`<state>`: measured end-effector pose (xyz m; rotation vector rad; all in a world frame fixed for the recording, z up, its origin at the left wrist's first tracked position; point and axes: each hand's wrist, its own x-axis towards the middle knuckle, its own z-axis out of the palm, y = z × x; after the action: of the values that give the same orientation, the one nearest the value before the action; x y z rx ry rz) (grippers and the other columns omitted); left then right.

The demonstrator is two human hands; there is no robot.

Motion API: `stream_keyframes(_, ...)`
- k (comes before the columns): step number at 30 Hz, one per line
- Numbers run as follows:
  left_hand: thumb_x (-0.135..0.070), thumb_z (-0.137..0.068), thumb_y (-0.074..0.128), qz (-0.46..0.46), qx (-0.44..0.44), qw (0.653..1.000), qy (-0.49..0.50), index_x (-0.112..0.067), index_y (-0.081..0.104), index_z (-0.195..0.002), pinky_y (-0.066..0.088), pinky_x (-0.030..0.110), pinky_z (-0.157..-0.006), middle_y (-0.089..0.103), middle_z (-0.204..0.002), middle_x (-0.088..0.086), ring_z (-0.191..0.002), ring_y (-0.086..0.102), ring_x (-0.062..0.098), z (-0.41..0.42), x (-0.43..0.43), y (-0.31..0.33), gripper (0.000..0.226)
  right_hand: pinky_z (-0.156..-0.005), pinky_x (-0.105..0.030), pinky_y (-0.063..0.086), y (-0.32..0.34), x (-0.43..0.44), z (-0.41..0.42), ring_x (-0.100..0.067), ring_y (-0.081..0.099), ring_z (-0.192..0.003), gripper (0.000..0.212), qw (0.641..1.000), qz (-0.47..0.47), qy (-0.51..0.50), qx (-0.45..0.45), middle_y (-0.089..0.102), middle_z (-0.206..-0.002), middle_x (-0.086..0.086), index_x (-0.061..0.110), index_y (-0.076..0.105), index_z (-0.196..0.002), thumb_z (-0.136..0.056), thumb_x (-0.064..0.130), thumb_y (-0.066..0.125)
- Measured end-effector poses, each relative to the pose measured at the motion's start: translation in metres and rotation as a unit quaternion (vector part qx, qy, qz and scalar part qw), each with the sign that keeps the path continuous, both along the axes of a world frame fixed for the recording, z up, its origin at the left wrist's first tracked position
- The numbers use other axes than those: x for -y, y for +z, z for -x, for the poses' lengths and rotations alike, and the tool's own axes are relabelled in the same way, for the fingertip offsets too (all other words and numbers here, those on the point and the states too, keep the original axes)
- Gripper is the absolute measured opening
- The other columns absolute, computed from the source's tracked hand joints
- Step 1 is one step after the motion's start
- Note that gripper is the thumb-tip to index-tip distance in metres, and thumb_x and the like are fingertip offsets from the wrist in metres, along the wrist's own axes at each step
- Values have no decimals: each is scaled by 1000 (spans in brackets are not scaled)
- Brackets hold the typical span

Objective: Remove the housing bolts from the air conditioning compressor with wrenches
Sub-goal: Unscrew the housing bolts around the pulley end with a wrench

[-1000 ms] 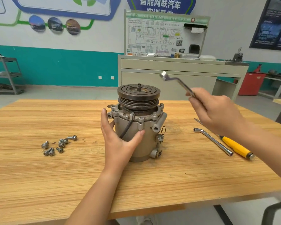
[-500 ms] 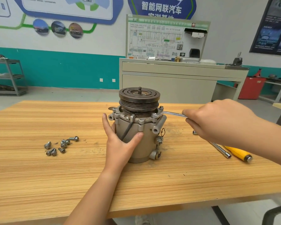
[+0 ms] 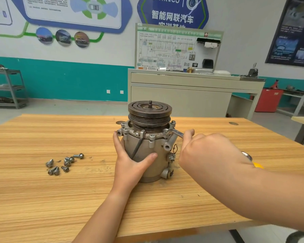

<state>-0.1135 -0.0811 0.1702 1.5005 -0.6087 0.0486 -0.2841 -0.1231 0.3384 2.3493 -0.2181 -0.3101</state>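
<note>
At the middle of the bench (image 3: 42, 199), the left hand (image 3: 130, 162) clasped the compressor (image 3: 147, 148). The right hand (image 3: 209, 155), fingers curled round the wrench (image 3: 175, 132), had lowered it from the air onto a flange bolt (image 3: 165, 131): loosening had probably begun. Loose bolts (image 3: 63, 163) lay toward the left edge.

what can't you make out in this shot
Head view:
- Handle of the wrench: covered by the right hand gripping it.
- Far rim of the compressor, and any bolts there: behind its pulley.
- Most of the yellow tool: behind the right forearm.
- Count of the loose bolts: they overlap and are too small.
</note>
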Motion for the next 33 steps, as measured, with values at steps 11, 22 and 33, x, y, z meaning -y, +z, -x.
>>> stream_keyframes(11,-70,-47,71,-52,-8,998,29,-37,-3,-149,35,44,-109,39,-144,-12,-133,37,20,6,-1,1,130,-39,-23,19,19,65,-8,-10,29,-45,35,988,96,42,115,33,-57,5,24,47,-126,-94,18,36)
stream_keyframes(22,-61,-53,70,-28,-23,999,12,-32,42,-132,46,32,-95,56,-123,-12,-113,54,9,7,-4,-1,89,-86,-31,45,0,139,-72,-20,60,-91,32,965,93,171,175,62,-104,-1,15,41,-125,-94,8,39)
stream_keyframes(33,-58,-55,73,-17,-3,1000,21,-35,39,-133,41,20,-83,56,-121,-17,-110,54,6,3,-4,-3,88,-44,-32,44,-26,133,-18,-20,51,-48,23,783,-256,250,508,56,-65,3,0,61,-107,-91,10,50)
